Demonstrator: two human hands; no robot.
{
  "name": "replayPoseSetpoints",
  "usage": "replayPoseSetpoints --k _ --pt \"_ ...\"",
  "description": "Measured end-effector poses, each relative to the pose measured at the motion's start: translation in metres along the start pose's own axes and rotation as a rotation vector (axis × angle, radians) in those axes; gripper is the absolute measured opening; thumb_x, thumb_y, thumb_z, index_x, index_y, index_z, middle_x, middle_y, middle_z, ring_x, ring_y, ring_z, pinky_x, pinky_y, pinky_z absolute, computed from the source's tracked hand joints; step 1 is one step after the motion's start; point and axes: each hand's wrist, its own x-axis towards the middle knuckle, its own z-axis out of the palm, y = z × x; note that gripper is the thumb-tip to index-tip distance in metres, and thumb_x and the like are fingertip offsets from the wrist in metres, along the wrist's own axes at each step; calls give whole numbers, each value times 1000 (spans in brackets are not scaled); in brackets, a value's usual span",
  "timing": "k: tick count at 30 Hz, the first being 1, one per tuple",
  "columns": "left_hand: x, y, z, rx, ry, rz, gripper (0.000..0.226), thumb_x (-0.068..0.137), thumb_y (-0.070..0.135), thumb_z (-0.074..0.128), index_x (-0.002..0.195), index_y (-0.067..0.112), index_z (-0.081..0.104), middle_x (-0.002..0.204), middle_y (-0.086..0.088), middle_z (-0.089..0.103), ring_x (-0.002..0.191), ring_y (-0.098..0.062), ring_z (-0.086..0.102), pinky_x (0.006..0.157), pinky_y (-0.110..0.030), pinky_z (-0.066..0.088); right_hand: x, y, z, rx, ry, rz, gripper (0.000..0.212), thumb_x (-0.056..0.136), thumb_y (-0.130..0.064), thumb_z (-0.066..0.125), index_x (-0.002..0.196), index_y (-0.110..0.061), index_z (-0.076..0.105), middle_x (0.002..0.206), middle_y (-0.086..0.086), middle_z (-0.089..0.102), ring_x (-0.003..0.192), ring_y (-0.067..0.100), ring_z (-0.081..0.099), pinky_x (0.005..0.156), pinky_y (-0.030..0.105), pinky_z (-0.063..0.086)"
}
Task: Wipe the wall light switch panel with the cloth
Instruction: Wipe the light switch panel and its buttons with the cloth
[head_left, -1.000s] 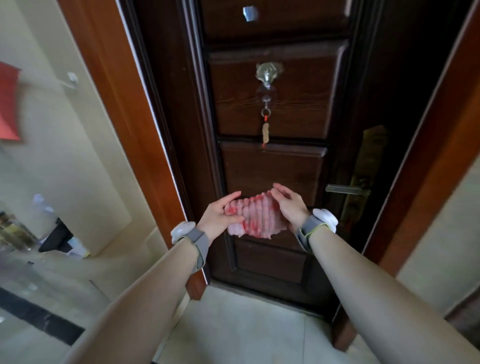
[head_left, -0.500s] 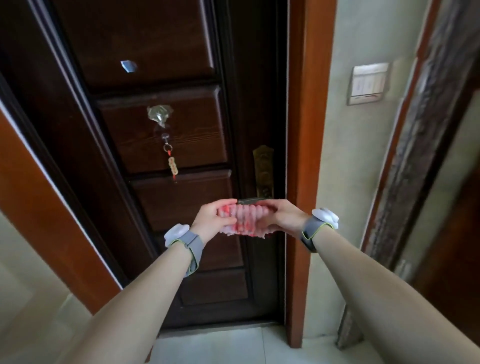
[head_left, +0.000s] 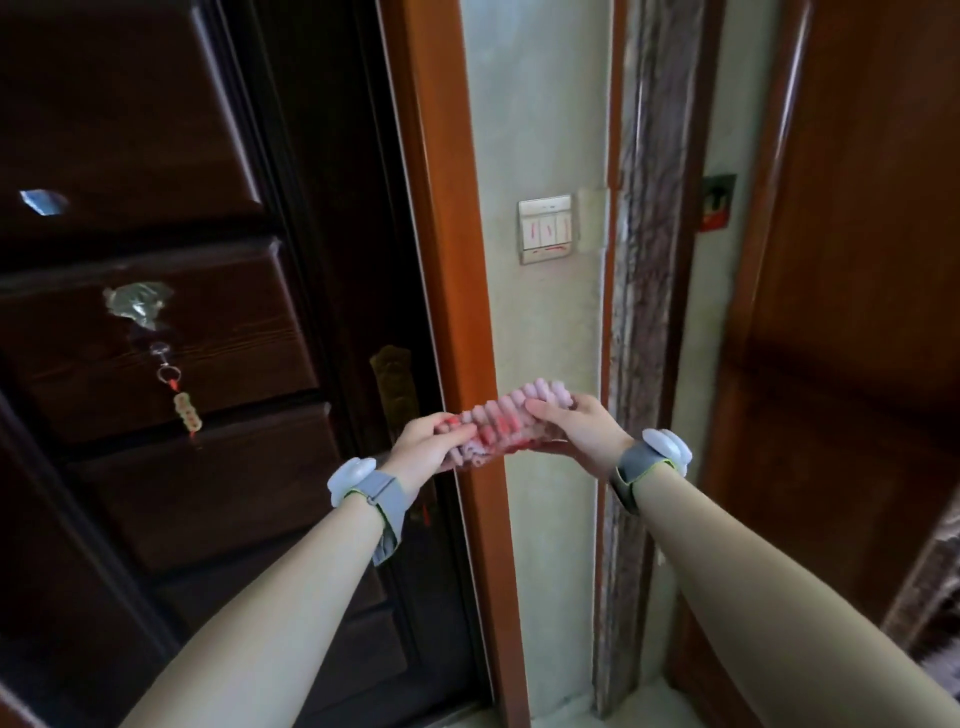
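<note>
A white wall light switch panel (head_left: 546, 229) with red marks on its rockers is mounted on the narrow pale wall strip, above my hands. I hold a pink ribbed cloth (head_left: 503, 420) stretched between both hands, well below the panel and apart from it. My left hand (head_left: 427, 446) grips its lower left end. My right hand (head_left: 577, 427) grips its upper right end. Both wrists wear grey bands with white pods.
A dark wooden door (head_left: 197, 338) with a brass handle plate (head_left: 394, 387) and a hanging charm (head_left: 186, 408) fills the left. An orange-brown door frame (head_left: 452, 291) borders the wall strip. A marble trim (head_left: 641, 312) and another brown door (head_left: 852, 364) stand at the right.
My view has swung right, so the switch panel now sits near the centre. Both hands moved right with the cloth, from the door to in front of the wall strip, and stretched it out.
</note>
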Motion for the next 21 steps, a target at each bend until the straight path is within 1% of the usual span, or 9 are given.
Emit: replayPoseSetpoints --k 2,4,7,10,13,16,18,20,21 --pt "12 4 15 -100 7 14 30 87 23 69 107 1 65 99 -18 67 92 -27 68 94 -48 54 2 -4 -13 78 60 -30 30 88 -17 70 109 4 66 101 21 72 88 31 71 80 45 60" --pt "24 8 29 -146 24 60 28 85 27 71 104 6 68 104 -16 70 96 -28 70 92 -48 56 7 -6 -21 125 150 -66 30 88 -19 70 108 4 67 99 21 72 86 31 72 77 43 61" --pt "45 10 43 -140 55 99 39 69 45 77 94 17 71 102 -17 73 98 -33 71 90 -52 56 19 -8 -26 199 230 -79 28 89 -21 69 109 -2 68 102 15 73 89 28 71 78 39 61" --pt "75 17 57 -128 53 102 33 68 46 75 88 20 71 98 -16 74 97 -33 71 89 -53 56 38 -14 -39 195 233 -79 22 87 -19 71 105 -7 68 104 12 71 92 24 69 80 37 60" --pt "103 26 71 -39 58 149 20 79 39 73 84 20 71 77 -5 73 87 -30 71 86 -48 57 56 -21 -59 154 265 -90 21 84 -15 73 101 -4 66 105 19 67 95 30 67 87 44 58" --pt "127 34 86 -48 8 141 22 87 28 69 96 8 70 51 5 63 64 -24 64 65 -34 54 74 -28 -75 163 300 -142 26 85 -18 73 108 -8 69 114 19 71 105 34 68 96 50 53" --pt "139 41 94 -34 -19 147 15 90 21 65 97 9 66 45 6 61 54 -14 61 61 -28 48 82 -33 -81 174 315 -160 26 84 -18 73 109 -9 70 110 17 73 105 34 69 97 50 52" --pt "147 47 99 -23 -41 165 2 92 17 62 91 18 62 44 6 62 48 -6 60 63 -28 47 93 -38 -86 200 333 -173 28 83 -18 75 109 -10 70 109 16 73 105 33 69 98 50 52" --pt "148 48 98 -9 -54 168 6 93 16 60 89 21 60 44 5 62 46 -4 60 65 -29 47 94 -40 -85 217 335 -183 27 83 -17 74 109 -11 70 110 16 73 106 33 69 99 50 51"
